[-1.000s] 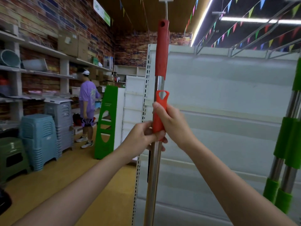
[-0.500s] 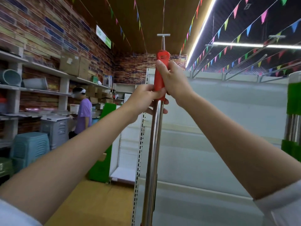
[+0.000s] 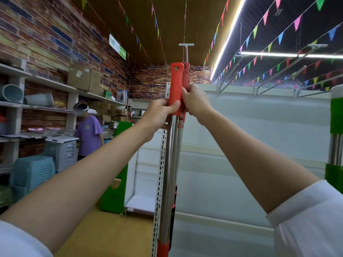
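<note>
Two steel poles with red plastic grips stand upright side by side in front of me. My left hand (image 3: 161, 111) grips the nearer red handle (image 3: 176, 84), which has a hanging hole at its top; its steel shaft (image 3: 169, 173) runs down to a red collar at the bottom edge. My right hand (image 3: 194, 101) is curled round the second red handle (image 3: 186, 75) just behind it. A metal hook arm (image 3: 186, 51) juts out above the handles. Both arms are raised to about head height.
A white shelving panel (image 3: 259, 138) with a perforated upright stands right behind the poles. Green-gripped poles (image 3: 336, 138) hang at the right edge. At the left are wall shelves, stacked blue stools (image 3: 31, 173), a green stand (image 3: 116, 182) and a person in purple (image 3: 89, 134).
Both hands rose from chest height to head height with the red handle. The nearer handle now sits beside the second one, one hand on each.
</note>
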{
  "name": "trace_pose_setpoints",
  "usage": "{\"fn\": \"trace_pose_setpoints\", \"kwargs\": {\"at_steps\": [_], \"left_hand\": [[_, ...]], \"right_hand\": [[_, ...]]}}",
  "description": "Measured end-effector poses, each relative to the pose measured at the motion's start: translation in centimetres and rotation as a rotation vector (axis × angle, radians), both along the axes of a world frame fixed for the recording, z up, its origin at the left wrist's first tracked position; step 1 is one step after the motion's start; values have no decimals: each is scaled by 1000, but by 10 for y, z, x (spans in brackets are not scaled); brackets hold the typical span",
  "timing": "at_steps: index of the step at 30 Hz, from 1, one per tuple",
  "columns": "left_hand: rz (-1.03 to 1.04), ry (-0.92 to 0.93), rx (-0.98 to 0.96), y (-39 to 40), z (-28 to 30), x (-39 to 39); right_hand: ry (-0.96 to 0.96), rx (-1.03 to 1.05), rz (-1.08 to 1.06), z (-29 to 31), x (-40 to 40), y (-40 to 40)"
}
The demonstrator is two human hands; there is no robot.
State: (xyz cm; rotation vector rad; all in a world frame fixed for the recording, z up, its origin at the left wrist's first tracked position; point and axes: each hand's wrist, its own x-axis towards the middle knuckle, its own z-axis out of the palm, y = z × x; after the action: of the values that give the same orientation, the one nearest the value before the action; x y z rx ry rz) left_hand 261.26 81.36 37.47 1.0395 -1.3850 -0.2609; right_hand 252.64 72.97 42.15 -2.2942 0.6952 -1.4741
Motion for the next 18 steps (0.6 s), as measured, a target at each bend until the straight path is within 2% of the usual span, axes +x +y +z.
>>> {"fn": "trace_pose_setpoints", "kwargs": {"at_steps": [4, 18], "left_hand": [[-5, 12, -5, -5, 6, 3], [67, -77, 81, -31, 37, 3]], "right_hand": [[-48, -12, -37, 7, 3, -2], [-76, 239, 33, 7, -1, -20]]}}
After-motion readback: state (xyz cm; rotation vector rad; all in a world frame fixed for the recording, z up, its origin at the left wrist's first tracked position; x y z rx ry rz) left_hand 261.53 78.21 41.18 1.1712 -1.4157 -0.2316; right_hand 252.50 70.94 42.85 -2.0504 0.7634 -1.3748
